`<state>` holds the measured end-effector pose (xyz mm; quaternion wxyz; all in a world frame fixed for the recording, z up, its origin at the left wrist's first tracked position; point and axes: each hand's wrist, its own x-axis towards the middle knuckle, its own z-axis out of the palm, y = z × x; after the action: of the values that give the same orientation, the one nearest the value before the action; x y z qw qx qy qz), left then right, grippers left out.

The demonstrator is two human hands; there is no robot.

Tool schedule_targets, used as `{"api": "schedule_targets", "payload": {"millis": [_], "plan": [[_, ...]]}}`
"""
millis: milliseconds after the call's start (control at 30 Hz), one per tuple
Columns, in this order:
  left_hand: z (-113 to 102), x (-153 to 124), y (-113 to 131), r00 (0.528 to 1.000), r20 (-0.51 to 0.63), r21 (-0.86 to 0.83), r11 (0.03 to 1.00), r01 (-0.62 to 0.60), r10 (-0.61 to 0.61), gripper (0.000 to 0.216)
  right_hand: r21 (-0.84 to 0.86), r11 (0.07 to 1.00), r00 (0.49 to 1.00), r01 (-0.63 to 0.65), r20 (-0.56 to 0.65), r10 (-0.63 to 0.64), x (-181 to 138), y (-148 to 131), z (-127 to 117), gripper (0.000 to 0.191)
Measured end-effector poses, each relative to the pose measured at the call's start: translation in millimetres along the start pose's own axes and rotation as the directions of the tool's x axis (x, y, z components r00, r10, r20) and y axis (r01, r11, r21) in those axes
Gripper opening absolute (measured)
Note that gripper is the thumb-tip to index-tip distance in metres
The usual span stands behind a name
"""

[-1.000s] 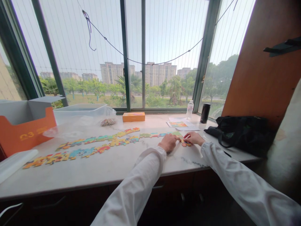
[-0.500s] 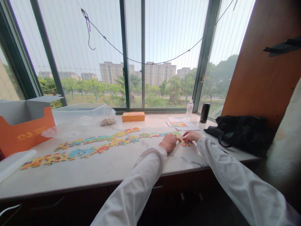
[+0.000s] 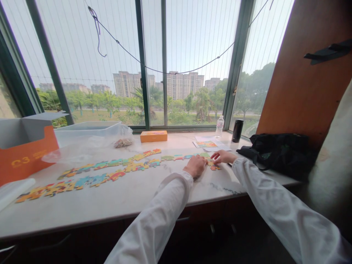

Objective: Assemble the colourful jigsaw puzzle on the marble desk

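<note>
Long strips of joined colourful puzzle pieces (image 3: 110, 168) lie across the marble counter (image 3: 132, 194). At the right end of the far strip, my left hand (image 3: 195, 165) rests knuckles-up with its fingers curled down onto the pieces. My right hand (image 3: 222, 156) lies just to the right, fingers pressed on a small cluster of orange and yellow pieces (image 3: 213, 166). Both arms wear white sleeves. What lies under the fingertips is hidden.
An open orange and grey box (image 3: 24, 145) stands at far left, a clear plastic tub and bag (image 3: 90, 137) behind the strips. A small orange box (image 3: 153, 136), a printed sheet (image 3: 210, 145), a water bottle (image 3: 219, 126), a black cup (image 3: 237, 131) and a black bag (image 3: 277, 152) lie by the window.
The view has shifted slightly, so everything sits a little further left. My right hand has edged up and left along the puzzle end. My left hand stays put.
</note>
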<state>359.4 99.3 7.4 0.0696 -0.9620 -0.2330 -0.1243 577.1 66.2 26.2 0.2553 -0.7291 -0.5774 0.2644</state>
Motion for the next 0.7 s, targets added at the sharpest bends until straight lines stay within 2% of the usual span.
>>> {"api": "schedule_targets", "payload": {"millis": [67,133,200,333,433,600,700], "plan": [[-1,-1,0,1.0,-0.003,-0.001,1.0,-0.015,0.015,0.033,-0.035,0.99,0.99,0.138,0.029,-0.137,-5,2,-3,0.056],[-2,-2,-1,1.0,0.001,-0.007,1.0,-0.027,0.027,0.033,-0.056,0.954,0.953,0.294,0.099,-0.288,-10,5,-3,0.065],[-2,-1,-1,0.999,0.014,-0.013,0.999,-0.03,0.03,0.031,-0.043,0.929,0.92,0.369,0.163,-0.357,-15,9,-1,0.069],[-5,0,-2,0.999,0.036,-0.006,0.999,-0.034,0.034,0.024,0.0,0.931,0.917,0.365,0.175,-0.359,-21,15,4,0.079],[-5,1,-1,0.998,0.042,0.007,0.999,-0.044,0.044,0.022,-0.009,0.928,0.916,0.373,0.163,-0.367,-22,15,5,0.079],[0,1,1,0.999,0.026,0.026,0.999,-0.027,0.027,0.024,-0.008,0.93,0.913,0.368,0.192,-0.36,-17,10,5,0.067],[-1,0,1,0.999,0.031,0.0,1.0,0.011,-0.011,0.034,0.033,0.944,0.941,0.33,0.071,-0.331,-11,4,5,0.048]]}}
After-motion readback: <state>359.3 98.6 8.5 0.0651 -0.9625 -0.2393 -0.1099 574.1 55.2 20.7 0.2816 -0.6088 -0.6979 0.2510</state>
